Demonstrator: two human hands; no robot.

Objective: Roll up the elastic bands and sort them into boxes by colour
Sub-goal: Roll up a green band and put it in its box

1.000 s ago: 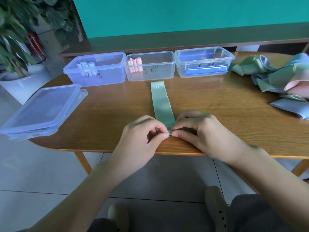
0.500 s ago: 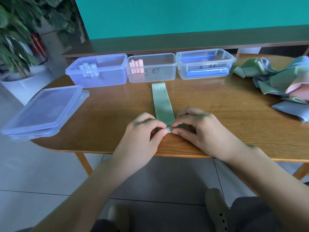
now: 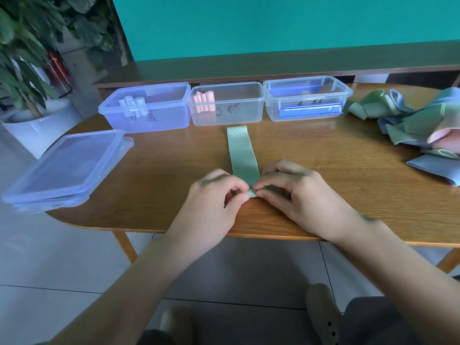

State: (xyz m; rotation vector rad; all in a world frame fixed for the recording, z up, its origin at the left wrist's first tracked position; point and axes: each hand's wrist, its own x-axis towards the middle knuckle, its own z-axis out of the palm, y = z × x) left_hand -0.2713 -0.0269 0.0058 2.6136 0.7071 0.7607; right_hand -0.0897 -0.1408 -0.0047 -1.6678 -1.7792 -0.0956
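Note:
A green elastic band marked "30 LB" lies flat on the wooden table, running away from me. My left hand and my right hand pinch its near end between thumbs and fingertips, where a small fold or roll shows. Three clear boxes stand in a row at the back: the left box holds pale blue rolls, the middle box holds pink rolls, and the right box shows only a blue lid leaning on it.
A heap of loose green, blue and pink bands lies at the table's right end. Stacked box lids overhang the left edge. A potted plant stands left of the table. A low ledge runs behind the boxes.
The hands stay at the band's near end, fingertips shifting slightly as they work the fold. The head view has tipped a little, so everything sits slightly lower in frame.

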